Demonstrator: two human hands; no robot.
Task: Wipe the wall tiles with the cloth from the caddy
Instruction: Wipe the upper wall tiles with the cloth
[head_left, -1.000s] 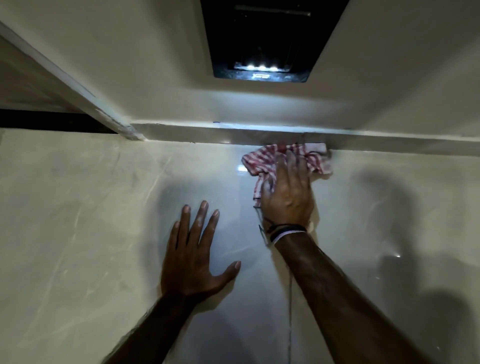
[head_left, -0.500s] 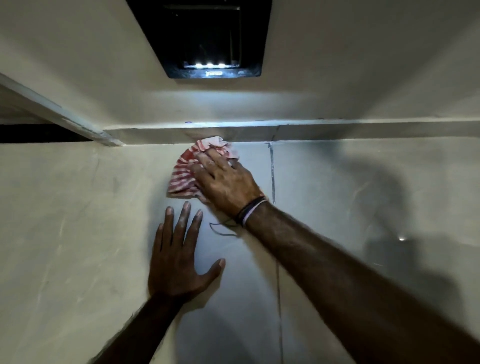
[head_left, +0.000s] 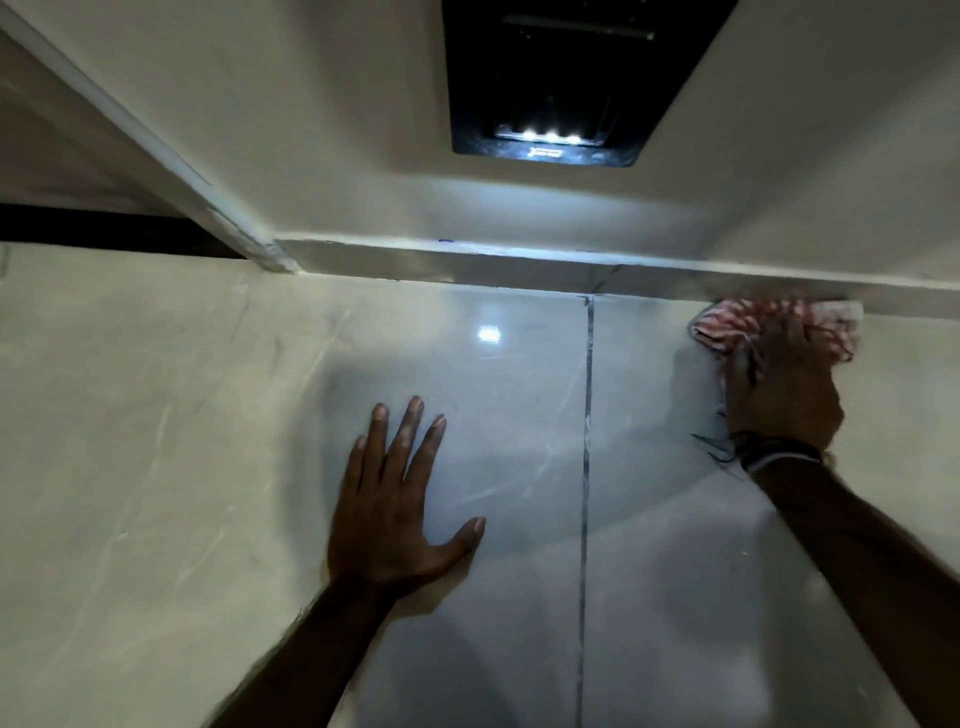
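Note:
Glossy pale wall tiles (head_left: 498, 426) fill the view, split by a dark vertical grout line (head_left: 587, 441). A red-and-white striped cloth (head_left: 727, 325) is pressed flat against the tile at the top right, just under the ledge. My right hand (head_left: 779, 395) lies over the cloth with its fingers spread on it; a dark band circles the wrist. My left hand (head_left: 400, 509) rests flat on the tile left of the grout line, fingers apart, holding nothing.
A pale ledge (head_left: 519, 262) runs along the top of the tiles. Above it a dark square ceiling opening (head_left: 561, 88) holds a small lamp. A white beam (head_left: 156, 150) slants in from the upper left. A light glare (head_left: 488, 333) shines on the tile.
My right hand has swept the cloth to the right along the ledge, from left of the grout line to right of it. My left hand stays planted on the tile.

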